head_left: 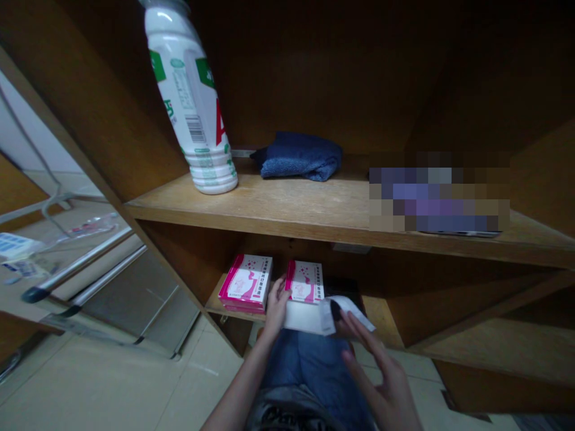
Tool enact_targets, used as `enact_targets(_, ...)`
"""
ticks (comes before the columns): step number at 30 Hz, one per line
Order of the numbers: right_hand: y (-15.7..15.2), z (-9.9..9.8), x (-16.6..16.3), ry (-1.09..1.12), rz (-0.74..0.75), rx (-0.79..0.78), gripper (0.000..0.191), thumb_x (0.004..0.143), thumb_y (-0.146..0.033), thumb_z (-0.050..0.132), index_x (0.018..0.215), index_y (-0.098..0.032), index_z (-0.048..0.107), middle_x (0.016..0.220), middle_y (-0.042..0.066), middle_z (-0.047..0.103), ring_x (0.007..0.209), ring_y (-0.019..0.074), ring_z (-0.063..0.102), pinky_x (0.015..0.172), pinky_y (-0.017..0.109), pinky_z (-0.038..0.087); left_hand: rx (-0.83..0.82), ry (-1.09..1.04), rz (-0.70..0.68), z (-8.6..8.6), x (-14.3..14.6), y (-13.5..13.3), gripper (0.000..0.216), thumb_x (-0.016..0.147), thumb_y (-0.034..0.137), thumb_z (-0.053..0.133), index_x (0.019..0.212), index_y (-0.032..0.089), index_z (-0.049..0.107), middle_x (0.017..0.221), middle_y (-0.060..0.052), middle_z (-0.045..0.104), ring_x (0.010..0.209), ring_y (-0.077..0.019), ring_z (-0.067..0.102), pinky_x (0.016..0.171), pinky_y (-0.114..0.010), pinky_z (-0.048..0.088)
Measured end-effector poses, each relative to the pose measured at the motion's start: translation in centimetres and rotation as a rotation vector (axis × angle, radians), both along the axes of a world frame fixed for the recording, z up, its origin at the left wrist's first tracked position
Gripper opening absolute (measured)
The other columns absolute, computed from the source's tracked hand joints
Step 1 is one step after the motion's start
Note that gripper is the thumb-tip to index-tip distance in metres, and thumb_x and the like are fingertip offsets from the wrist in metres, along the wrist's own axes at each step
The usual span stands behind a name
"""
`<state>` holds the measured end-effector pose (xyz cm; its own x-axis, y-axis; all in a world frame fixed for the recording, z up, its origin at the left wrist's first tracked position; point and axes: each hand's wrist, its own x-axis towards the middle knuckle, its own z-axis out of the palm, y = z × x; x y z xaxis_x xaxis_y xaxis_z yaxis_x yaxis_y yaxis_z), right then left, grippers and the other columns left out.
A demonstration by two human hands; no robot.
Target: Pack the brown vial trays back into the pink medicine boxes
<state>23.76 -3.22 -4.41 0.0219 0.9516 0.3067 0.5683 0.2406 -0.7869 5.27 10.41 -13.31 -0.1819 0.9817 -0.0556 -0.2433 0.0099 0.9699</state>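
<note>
My left hand (276,305) is closed at the left edge of a pink and white medicine box (305,281), low on the bottom shelf. A flat white sheet or pad (303,317) lies just in front of that box. To its right, a curled piece of white paper (354,311) lifts up, with a small dark shape against it. My right hand (381,371) is close by, slightly blurred, its thumb and fingers spread; the fingertips reach the paper's near edge, and whether they touch it I cannot tell. More pink and white boxes (246,281) are stacked left of my left hand.
On the upper shelf (287,206) stand a white plastic bottle (191,114), a folded dark blue cloth (300,157) and a pixelated item (435,197). A metal-framed rack (85,263) is beside the cabinet at left. My legs in jeans (309,365) are below the lower shelf.
</note>
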Motion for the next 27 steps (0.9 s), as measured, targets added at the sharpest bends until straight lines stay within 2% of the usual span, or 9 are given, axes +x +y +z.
enact_targets(2,0.0,0.6,1.8,-0.029,-0.158,0.068,0.051,0.087,-0.040,0.051,0.135,-0.025,0.043,0.128,0.008,0.059,0.120,0.0253,0.053,0.096,0.041,0.048,-0.009,-0.003,0.001,0.0,0.0,0.0,0.046,0.068,0.025,0.059,0.114,0.017,0.059,0.121,-0.013,0.062,0.112,-0.0233,0.058,0.101,-0.036,0.039)
enact_targets(5,0.8,0.4,4.3,-0.119,-0.361,0.101,0.060,0.082,-0.053,0.051,0.132,-0.021,0.047,0.129,0.011,0.058,0.118,0.0310,0.054,0.095,0.048,0.046,-0.024,-0.005,0.024,0.1,0.1,-0.1,0.047,0.068,0.025,0.058,0.114,0.015,0.058,0.123,-0.015,0.061,0.113,-0.0235,0.058,0.100,-0.036,0.040)
enact_targets(8,2.0,-0.8,6.1,-0.234,-0.430,0.043,0.070,0.079,-0.063,0.046,0.131,-0.016,0.049,0.124,0.016,0.061,0.110,0.0342,0.060,0.090,0.049,0.049,-0.018,0.002,0.019,0.2,0.1,-0.2,0.045,0.070,0.023,0.057,0.114,0.016,0.058,0.123,-0.014,0.061,0.113,-0.0222,0.057,0.100,-0.035,0.040)
enact_targets(11,2.8,-2.3,7.1,-0.307,-0.415,-0.016,0.074,0.080,-0.065,0.044,0.130,-0.012,0.050,0.119,0.019,0.063,0.101,0.0343,0.064,0.085,0.048,0.051,-0.011,0.004,0.013,0.3,0.1,-0.2,0.044,0.071,0.023,0.057,0.114,0.017,0.059,0.124,-0.013,0.061,0.114,-0.0216,0.057,0.100,-0.034,0.041)
enact_targets(14,3.2,-3.4,7.3,-0.343,-0.373,-0.057,0.070,0.081,-0.064,0.042,0.127,-0.012,0.053,0.116,0.019,0.065,0.096,0.0331,0.067,0.084,0.047,0.052,-0.014,0.005,0.014,0.3,0.0,-0.3,0.045,0.070,0.022,0.057,0.115,0.016,0.058,0.125,-0.014,0.060,0.114,-0.0223,0.057,0.100,-0.035,0.040)
enact_targets(17,3.5,-3.9,7.1,-0.354,-0.326,-0.096,0.068,0.084,-0.061,0.040,0.129,-0.012,0.051,0.118,0.018,0.064,0.101,0.0327,0.065,0.087,0.047,0.050,-0.035,0.016,0.031,0.3,0.1,-0.2,0.045,0.070,0.021,0.057,0.114,0.016,0.058,0.127,-0.014,0.058,0.115,-0.0230,0.057,0.101,-0.036,0.040)
enact_targets(22,3.9,-3.8,6.6,-0.316,-0.290,-0.026,0.070,0.085,-0.056,0.042,0.140,-0.014,0.034,0.119,0.016,0.064,0.109,0.0302,0.061,0.090,0.047,0.049,-0.037,0.035,0.034,0.2,0.1,-0.2,0.045,0.071,0.022,0.057,0.116,0.014,0.057,0.128,-0.015,0.057,0.115,-0.0227,0.057,0.101,-0.035,0.040)
enact_targets(27,3.3,-2.6,5.8,-0.267,-0.311,-0.006,0.067,0.084,-0.056,0.046,0.138,-0.017,0.036,0.112,0.014,0.068,0.103,0.0294,0.064,0.086,0.045,0.052,-0.017,0.039,0.030,0.1,0.1,-0.2,0.045,0.071,0.022,0.057,0.115,0.014,0.058,0.127,-0.015,0.059,0.114,-0.0222,0.057,0.102,-0.034,0.039)
